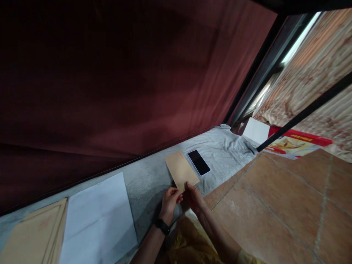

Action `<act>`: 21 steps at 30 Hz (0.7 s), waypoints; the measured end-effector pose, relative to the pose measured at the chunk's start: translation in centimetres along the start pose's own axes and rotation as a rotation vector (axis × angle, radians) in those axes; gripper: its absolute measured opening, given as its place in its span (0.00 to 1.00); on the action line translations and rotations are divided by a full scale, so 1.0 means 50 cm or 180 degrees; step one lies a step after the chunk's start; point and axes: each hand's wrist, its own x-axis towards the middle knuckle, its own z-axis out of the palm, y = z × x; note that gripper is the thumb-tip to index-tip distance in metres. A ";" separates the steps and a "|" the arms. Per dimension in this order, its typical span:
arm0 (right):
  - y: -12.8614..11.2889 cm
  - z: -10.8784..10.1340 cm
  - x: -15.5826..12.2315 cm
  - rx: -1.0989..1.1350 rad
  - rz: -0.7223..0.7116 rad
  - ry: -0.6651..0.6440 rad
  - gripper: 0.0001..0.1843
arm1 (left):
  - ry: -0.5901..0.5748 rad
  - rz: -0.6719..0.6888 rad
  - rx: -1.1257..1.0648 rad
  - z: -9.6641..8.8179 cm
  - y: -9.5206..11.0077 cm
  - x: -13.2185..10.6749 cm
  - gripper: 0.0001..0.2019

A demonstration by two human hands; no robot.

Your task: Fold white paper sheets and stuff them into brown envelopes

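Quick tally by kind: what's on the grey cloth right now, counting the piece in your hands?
Brown card, held by left hand and right hand: 1
Brown stack: 1 (pieces in it cannot be counted)
White sheet: 1
Phone: 1
Total: 4

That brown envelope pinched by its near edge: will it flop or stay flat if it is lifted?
Likely fairly stiff: the brown envelope looks flat, with no sag, though the left hand and right hand pinch only its near edge. It is probably light, since it looks thin. It may drag rather than slide on the grey cloth, which looks fuzzy.
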 end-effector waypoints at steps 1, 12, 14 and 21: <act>-0.003 -0.006 -0.001 -0.0012 0.0066 -0.0006 0.20 | 0.0011 0.0000 -0.0003 0.000 -0.002 0.004 0.18; -0.039 -0.093 -0.032 -0.1337 0.0424 0.0098 0.21 | 0.0082 0.0069 0.0003 0.007 -0.005 0.023 0.12; -0.038 -0.106 -0.033 -0.1726 0.0179 0.0290 0.18 | 0.0071 0.0062 0.0014 0.009 -0.006 0.025 0.12; -0.037 -0.123 -0.039 -0.4388 -0.2245 0.0121 0.21 | 0.0023 0.0093 0.0066 0.015 -0.008 0.037 0.10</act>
